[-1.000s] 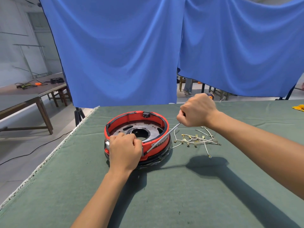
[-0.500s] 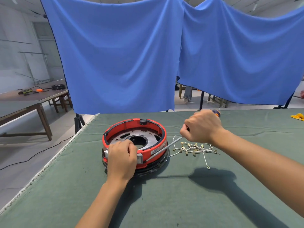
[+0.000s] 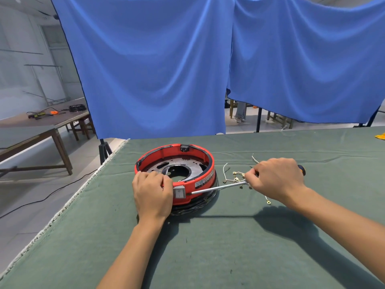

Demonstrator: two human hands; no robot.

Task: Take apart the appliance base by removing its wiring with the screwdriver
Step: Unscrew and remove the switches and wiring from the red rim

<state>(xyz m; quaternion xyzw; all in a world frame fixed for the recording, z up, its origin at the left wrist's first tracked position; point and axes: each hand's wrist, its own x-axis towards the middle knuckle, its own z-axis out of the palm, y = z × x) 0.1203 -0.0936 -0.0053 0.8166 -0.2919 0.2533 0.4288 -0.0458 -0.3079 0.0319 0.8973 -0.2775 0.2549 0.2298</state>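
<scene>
A round red appliance base (image 3: pixel 205 163) with a grey metal plate inside lies on the green table (image 3: pixel 229 247). My left hand (image 3: pixel 153 193) grips its near rim, just left of a white rocker switch (image 3: pixel 179 192). My right hand (image 3: pixel 277 180) holds a screwdriver (image 3: pixel 220 187) with an orange and black handle. The metal shaft lies almost level and its tip touches the base's side beside the switch. A loose bundle of white wires with brass terminals (image 3: pixel 236 177) lies on the cloth right of the base, partly under my right hand.
Blue cloth (image 3: pixel 166 69) hangs behind the table. The table's left edge (image 3: pixel 68 205) runs close to the base. A yellow object (image 3: pixel 380 136) lies at the far right edge. A wooden table (image 3: pixel 41 122) with tools stands at the left.
My right hand has dropped lower and swung right, so the screwdriver lies flatter, its tip now by the switch. The camera has tilted; my left hand stays on the rim.
</scene>
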